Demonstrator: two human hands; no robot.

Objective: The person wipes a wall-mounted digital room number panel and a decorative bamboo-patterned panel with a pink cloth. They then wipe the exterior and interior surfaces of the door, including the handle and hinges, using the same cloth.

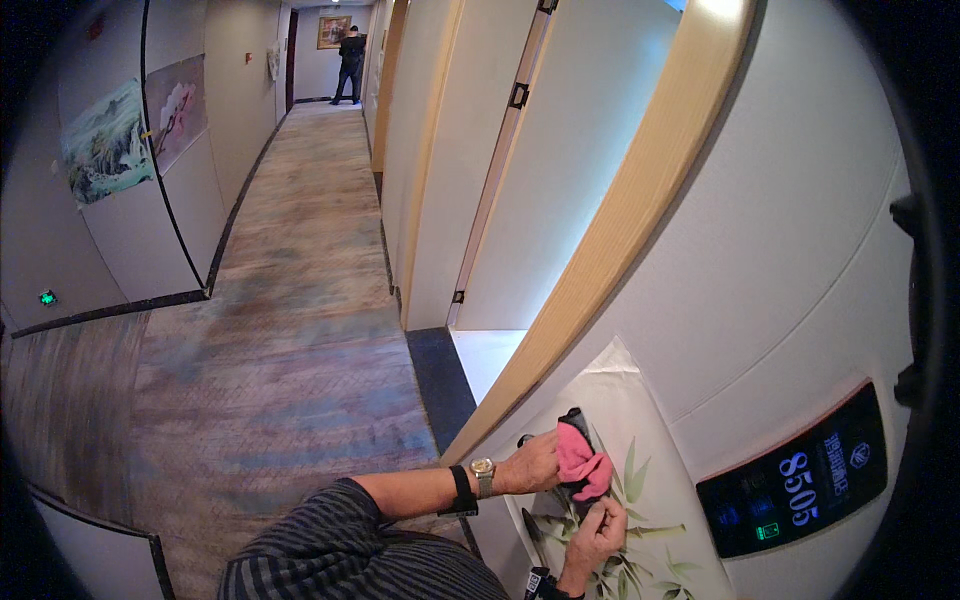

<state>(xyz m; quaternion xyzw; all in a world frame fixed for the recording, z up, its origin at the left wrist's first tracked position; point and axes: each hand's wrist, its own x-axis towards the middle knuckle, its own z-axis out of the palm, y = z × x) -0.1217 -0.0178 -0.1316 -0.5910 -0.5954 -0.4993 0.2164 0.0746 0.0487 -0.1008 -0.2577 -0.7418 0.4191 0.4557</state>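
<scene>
My left hand (529,465), with a wristwatch (482,477) and a black strap on that arm, grips a bunched pink cloth (583,466). Dark grey and black material shows along the cloth's edges; what it belongs to is unclear. Just below, the thumb and fingers of my right hand (598,534) come together at the cloth's lower end. Whether they pinch it is hidden. Behind both hands, a picture sheet with painted bamboo (637,480) covers the lower wall. Its upper corner (611,361) looks creased.
A dark, curved room sign (799,472) with lit writing is on the wall at right. A wood-trimmed door frame (600,262) borders a lit doorway. Patterned carpet (300,262) runs down the corridor, where a person (349,64) stands at the far end. Pictures (109,150) hang at left.
</scene>
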